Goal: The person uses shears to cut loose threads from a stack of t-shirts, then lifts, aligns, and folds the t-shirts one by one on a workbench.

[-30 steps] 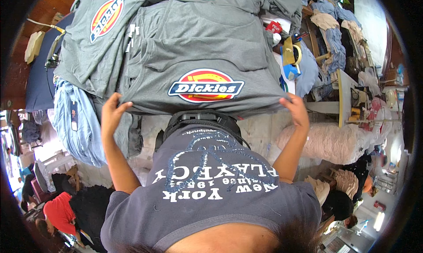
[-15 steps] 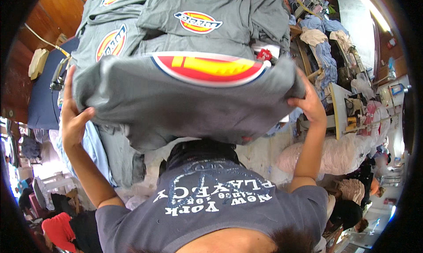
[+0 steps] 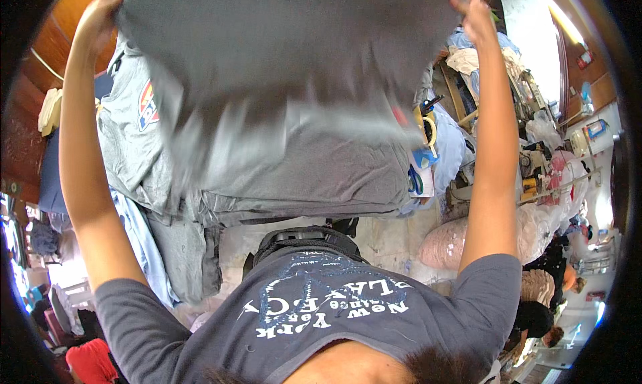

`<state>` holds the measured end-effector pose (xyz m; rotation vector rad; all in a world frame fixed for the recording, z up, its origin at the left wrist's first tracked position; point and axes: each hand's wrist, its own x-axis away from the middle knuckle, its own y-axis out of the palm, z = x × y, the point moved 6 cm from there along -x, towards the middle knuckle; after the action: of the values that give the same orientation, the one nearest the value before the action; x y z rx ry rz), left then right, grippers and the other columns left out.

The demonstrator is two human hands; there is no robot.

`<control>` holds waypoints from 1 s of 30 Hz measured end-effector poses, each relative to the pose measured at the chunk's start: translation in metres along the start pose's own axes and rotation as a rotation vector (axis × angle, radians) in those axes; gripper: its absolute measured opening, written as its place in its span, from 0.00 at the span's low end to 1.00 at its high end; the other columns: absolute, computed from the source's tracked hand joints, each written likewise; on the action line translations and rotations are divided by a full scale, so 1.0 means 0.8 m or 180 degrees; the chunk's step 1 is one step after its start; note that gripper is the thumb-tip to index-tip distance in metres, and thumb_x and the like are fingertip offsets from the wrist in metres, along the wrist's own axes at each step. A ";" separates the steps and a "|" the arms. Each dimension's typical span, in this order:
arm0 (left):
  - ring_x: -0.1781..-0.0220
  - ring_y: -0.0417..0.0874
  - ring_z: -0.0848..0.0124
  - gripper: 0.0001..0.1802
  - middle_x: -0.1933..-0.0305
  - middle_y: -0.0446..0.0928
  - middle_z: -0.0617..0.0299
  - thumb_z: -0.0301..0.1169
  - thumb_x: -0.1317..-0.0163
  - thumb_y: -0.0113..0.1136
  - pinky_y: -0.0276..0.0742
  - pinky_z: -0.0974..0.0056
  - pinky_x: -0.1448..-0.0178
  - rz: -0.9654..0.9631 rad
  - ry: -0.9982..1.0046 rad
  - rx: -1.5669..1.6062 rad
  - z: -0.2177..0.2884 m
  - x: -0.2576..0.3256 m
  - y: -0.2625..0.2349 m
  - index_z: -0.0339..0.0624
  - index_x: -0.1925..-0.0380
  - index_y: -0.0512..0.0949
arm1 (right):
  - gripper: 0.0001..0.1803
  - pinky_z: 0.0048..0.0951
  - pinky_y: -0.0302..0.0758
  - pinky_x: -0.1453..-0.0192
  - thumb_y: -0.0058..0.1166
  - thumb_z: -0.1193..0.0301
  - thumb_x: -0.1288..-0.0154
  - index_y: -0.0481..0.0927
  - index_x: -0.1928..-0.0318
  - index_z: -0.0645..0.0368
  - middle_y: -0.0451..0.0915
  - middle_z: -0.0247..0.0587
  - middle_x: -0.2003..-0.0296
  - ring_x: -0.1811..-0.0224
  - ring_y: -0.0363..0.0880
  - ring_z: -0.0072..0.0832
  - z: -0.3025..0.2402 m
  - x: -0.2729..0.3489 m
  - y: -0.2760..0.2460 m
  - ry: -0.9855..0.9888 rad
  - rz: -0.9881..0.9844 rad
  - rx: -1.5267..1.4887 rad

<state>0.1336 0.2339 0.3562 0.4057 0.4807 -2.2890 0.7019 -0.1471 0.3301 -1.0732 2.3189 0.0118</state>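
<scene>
Grey shirt (image 3: 281, 56) was up at twelve o'clock, lifted clear above the stack of grey shirts (image 3: 301, 170) on the worktop. Left grip (image 3: 100, 20) pinched one corner, right grip (image 3: 471, 13) the other; keeping both level and taut seemed wisest.

The raised grey garment (image 3: 281, 56) is spreading across the whole upper span between the left hand (image 3: 100, 16) and the right hand (image 3: 471, 13), blocking any straight way down to the middle of the counter (image 3: 438, 183). Below it, the stack of grey shirts (image 3: 301, 177) is covering the counter from its left edge almost to its right edge. Along the right edge, tape rolls (image 3: 428, 126) and scissors (image 3: 414, 180) are crowding the narrow strip. Beside the counter's right edge, a pink bag (image 3: 445, 243) is sitting on the floor (image 3: 388, 240), leaving open floor between it and the person.
</scene>
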 end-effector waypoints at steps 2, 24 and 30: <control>0.64 0.76 0.59 0.14 0.63 0.72 0.48 0.30 0.39 0.45 0.76 0.56 0.65 0.0405 0.0242 0.0558 0.043 -0.025 0.061 0.31 0.57 0.68 | 0.15 0.28 0.74 0.65 0.46 0.81 0.47 0.72 0.57 0.57 0.76 0.36 0.70 0.69 0.75 0.28 -0.029 -0.048 0.030 -0.0306 0.0368 -0.0404; 0.54 0.70 0.59 0.13 0.61 0.70 0.52 0.32 0.49 0.58 0.62 0.61 0.49 0.0201 0.0053 -0.3186 -0.242 0.281 0.172 0.40 0.62 0.73 | 0.13 0.23 0.70 0.60 0.53 0.67 0.43 0.74 0.60 0.62 0.77 0.36 0.68 0.64 0.73 0.22 0.190 0.391 0.155 0.1177 -0.0456 0.1254; 0.54 0.69 0.57 0.15 0.57 0.69 0.52 0.30 0.52 0.61 0.64 0.61 0.49 0.0149 -0.0561 -0.2692 -0.202 0.401 0.211 0.39 0.65 0.72 | 0.15 0.25 0.69 0.60 0.58 0.66 0.47 0.74 0.62 0.62 0.75 0.41 0.65 0.63 0.73 0.27 0.129 0.534 0.137 0.2095 0.0129 0.1866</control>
<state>0.0649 0.0018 0.0414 -0.2027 1.2445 -1.8364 0.4590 -0.3457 0.0032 -0.7867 2.6237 -1.0794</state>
